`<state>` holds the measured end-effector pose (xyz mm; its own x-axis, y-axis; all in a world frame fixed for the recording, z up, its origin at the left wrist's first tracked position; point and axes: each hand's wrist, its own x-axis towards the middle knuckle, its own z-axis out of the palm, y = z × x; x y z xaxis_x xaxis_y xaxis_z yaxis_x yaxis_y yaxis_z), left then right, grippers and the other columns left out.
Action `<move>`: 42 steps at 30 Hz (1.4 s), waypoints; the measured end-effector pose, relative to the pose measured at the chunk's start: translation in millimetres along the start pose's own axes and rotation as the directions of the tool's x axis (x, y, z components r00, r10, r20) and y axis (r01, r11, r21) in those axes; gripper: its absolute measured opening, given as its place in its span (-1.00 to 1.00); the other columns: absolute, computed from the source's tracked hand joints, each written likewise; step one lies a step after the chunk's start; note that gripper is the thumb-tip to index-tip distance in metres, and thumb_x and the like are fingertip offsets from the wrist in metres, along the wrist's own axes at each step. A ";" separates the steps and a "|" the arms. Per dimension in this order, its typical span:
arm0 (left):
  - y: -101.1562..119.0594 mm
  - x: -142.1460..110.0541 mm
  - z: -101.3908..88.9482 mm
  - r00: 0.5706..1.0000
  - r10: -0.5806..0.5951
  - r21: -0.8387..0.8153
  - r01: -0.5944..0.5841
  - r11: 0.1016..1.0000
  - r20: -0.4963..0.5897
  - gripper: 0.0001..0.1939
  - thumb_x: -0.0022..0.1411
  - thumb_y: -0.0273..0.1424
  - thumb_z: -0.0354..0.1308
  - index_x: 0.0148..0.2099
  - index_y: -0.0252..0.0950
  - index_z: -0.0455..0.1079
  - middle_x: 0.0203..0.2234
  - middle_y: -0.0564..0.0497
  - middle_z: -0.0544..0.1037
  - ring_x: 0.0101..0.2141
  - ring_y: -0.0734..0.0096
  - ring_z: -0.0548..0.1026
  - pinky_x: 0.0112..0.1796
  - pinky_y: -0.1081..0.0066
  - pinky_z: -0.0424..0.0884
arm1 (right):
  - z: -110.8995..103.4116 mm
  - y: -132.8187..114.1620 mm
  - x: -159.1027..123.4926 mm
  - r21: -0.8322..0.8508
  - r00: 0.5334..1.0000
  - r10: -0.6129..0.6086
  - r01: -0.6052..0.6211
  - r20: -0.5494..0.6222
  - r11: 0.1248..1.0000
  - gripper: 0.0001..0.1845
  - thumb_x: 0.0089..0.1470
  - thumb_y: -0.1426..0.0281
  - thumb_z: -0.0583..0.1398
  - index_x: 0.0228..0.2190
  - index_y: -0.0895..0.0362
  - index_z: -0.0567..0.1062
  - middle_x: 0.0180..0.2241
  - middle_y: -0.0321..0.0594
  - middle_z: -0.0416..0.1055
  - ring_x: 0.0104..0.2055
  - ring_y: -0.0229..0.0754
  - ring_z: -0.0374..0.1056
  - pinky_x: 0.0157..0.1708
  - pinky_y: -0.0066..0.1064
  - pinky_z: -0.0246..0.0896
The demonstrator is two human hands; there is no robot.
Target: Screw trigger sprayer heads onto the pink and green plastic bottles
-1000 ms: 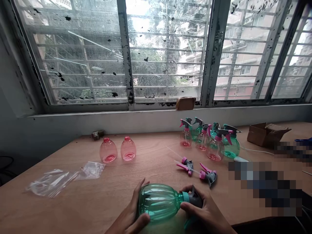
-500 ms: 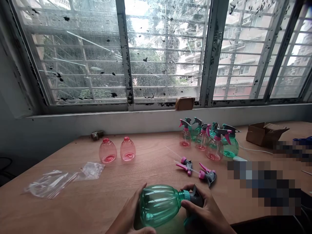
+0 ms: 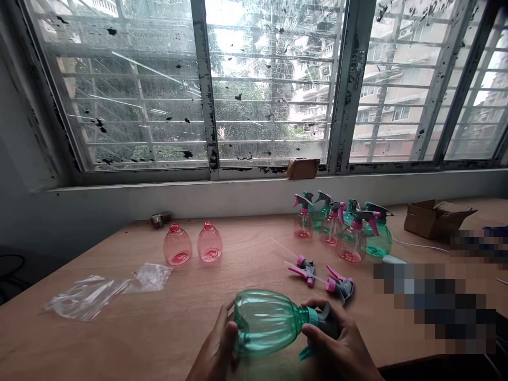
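A green see-through spray bottle [image 3: 268,323] lies on its side in the air at the table's near edge, its spray head pointing right. My left hand [image 3: 220,341] is wrapped round the bottle's base. Around the teal collar and dark grey spray head at the neck, my right hand [image 3: 337,338] is closed; a teal trigger shows below its fingers. Beyond the hands lie two loose pink-and-grey spray heads, one [image 3: 305,270] farther off and one [image 3: 340,286] nearer, with thin tubes.
Two pink bottles without heads [image 3: 178,246] stand at left. Clear plastic bags [image 3: 89,296] lie nearer. Several assembled pink and green spray bottles [image 3: 351,243] stand together at back right, beside an open cardboard box [image 3: 434,219]. A blurred patch covers the right side.
The green bottle has moved slightly up and to the right with both hands. My left hand has shifted its grip on the base, its thumb now higher.
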<state>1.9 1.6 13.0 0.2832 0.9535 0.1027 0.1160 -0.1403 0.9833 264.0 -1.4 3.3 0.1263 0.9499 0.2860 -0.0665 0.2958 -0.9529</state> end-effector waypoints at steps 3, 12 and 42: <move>1.9 0.5 -2.5 0.999 0.037 -0.042 -0.039 0.998 -0.030 -0.19 0.22 0.21 0.05 0.32 -0.20 0.15 0.10 -0.16 0.50 0.14 -0.07 0.39 0.05 0.19 0.39 | 0.1 0.5 1.5 0.022 0.999 0.031 -0.032 0.016 0.999 -0.48 -0.18 0.02 0.48 -0.30 0.13 0.59 -0.51 -0.30 0.49 -0.53 -0.15 0.36 -0.55 -0.40 0.30; -3.7 4.0 -7.8 0.998 0.067 0.026 -0.067 0.997 0.009 -0.20 0.24 0.26 -0.08 0.30 -0.16 0.21 0.05 -0.11 0.49 0.03 -0.05 0.48 0.08 0.09 0.36 | 0.7 0.7 2.3 0.054 0.997 0.032 -0.035 0.064 0.998 -0.52 -0.16 0.08 0.49 -0.31 0.15 0.59 -0.50 -0.31 0.49 -0.53 -0.21 0.33 -0.51 -0.43 0.23; 4.7 -13.1 10.5 0.988 0.152 -0.126 -0.151 0.981 0.002 -0.13 0.20 0.02 0.26 0.43 0.09 -0.06 0.38 0.03 0.23 0.32 -0.04 0.23 0.25 0.13 0.23 | -0.3 -0.9 2.1 0.100 0.993 0.087 -0.096 0.085 0.990 -0.50 -0.19 0.11 0.51 -0.30 0.17 0.57 -0.57 -0.34 0.45 -0.55 -0.22 0.33 -0.53 -0.46 0.23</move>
<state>8.8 -14.3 14.7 0.2999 0.9204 0.2510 -0.0487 -0.2480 0.9675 264.6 0.3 4.7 0.0357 0.9772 0.2092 -0.1772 0.2122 -0.9610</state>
